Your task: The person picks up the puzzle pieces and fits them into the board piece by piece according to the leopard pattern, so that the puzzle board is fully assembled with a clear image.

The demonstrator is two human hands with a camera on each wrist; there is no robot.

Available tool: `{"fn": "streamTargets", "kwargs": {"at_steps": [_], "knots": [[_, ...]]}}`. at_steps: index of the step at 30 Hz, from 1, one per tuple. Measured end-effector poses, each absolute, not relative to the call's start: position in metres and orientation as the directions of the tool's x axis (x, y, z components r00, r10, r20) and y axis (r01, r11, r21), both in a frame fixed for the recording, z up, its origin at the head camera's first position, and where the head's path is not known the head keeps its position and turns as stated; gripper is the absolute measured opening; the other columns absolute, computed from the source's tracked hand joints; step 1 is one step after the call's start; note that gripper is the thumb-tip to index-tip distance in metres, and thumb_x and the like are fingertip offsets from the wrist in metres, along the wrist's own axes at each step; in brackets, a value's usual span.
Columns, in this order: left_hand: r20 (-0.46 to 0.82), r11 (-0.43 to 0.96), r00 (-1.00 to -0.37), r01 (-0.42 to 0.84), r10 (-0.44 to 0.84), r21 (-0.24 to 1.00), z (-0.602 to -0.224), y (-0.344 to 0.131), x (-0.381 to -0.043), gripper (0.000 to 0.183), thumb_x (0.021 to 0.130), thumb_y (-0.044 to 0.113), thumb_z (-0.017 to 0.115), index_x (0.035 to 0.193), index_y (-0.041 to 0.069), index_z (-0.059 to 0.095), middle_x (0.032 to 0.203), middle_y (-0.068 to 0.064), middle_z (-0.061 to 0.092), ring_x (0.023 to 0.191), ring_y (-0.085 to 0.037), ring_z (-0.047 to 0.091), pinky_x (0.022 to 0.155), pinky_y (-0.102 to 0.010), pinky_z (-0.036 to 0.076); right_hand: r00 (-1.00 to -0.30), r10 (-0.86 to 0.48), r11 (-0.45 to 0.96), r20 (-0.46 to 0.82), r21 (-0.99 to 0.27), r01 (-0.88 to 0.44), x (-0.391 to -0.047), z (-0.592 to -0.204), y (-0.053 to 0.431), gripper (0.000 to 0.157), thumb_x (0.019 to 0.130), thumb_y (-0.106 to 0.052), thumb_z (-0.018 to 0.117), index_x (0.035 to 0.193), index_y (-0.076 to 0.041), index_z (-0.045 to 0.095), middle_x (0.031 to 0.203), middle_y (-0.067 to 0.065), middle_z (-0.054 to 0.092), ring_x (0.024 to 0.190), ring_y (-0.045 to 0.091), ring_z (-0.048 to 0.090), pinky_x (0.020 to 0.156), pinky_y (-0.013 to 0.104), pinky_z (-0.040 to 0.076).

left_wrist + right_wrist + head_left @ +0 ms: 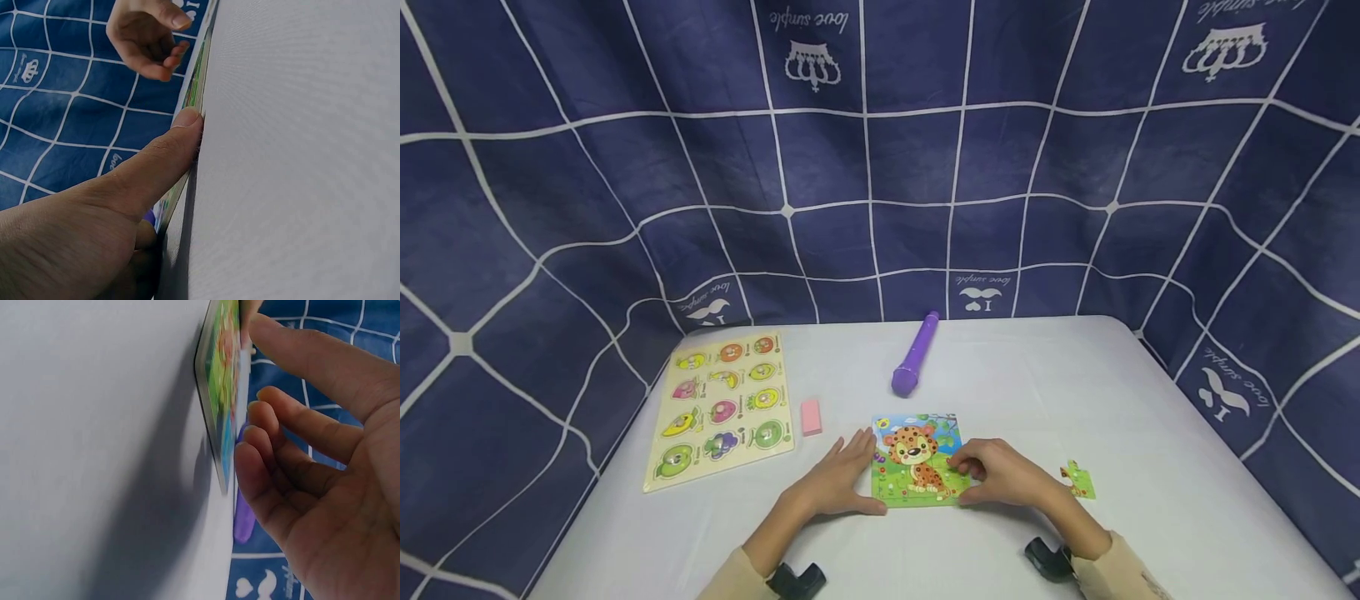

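A square jigsaw puzzle (917,492) with a leopard cub picture lies flat on the white table. Along its left edge rests my left hand (838,479), fingers stretched forward and thumb at the near left corner. The left wrist view shows that thumb (169,147) touching the puzzle's side. Over the right edge hovers my right hand (1000,473), its fingers loosely bent. In the right wrist view, nothing shows between the thumb and fingertips (262,415) beside the puzzle (219,394). A loose green jigsaw piece (1081,481) lies to the right, near the right forearm.
Left of the puzzle lies a pink block (811,417), and beyond it a wooden fruit board (745,429) with several fruit pictures. A purple toy microphone (916,354) lies behind the puzzle. A blue checked curtain (910,158) hangs around the table (1015,367).
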State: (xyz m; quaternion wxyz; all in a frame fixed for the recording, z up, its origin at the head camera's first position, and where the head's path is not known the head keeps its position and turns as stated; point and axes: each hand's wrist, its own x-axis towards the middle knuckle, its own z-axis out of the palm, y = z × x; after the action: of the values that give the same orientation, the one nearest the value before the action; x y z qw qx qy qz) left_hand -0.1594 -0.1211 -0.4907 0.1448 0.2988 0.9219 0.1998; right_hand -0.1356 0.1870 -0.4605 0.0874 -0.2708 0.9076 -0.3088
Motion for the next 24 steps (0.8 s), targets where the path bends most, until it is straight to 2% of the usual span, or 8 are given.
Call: {"fn": "streamTargets", "kwargs": {"at_steps": [9,24], "knots": [[-0.147,0.74,-0.78,0.491,0.609,0.459,-0.489,-0.121,-0.159,0.116,0.072,0.065,0.072,0.153,0.0,0.021,0.163,-0.016,0.013,0.152,-0.031,0.013,0.124,-0.052,0.012,-0.882,-0.468,0.718,-0.058,-0.607,-0.341,-0.129,-0.451,0.214,0.052,0.067,-0.028,0.089,0.111,-0.008,0.068,0.09,-0.004,0.062,0.078,0.007,0.052,0.064,0.019,0.046],[-0.144,0.74,-0.776,0.502,0.614,0.448,-0.489,-0.122,-0.159,0.116,0.073,0.066,0.071,0.153,-0.001,0.021,0.163,-0.017,0.013,0.152,-0.032,0.014,0.124,-0.052,0.012,-0.912,-0.396,0.76,-0.102,-0.595,-0.263,-0.117,-0.448,0.281,0.061,0.066,-0.029,0.089,0.116,-0.005,0.064,0.093,-0.003,0.06,0.079,0.007,0.052,0.067,0.022,0.048]]}}
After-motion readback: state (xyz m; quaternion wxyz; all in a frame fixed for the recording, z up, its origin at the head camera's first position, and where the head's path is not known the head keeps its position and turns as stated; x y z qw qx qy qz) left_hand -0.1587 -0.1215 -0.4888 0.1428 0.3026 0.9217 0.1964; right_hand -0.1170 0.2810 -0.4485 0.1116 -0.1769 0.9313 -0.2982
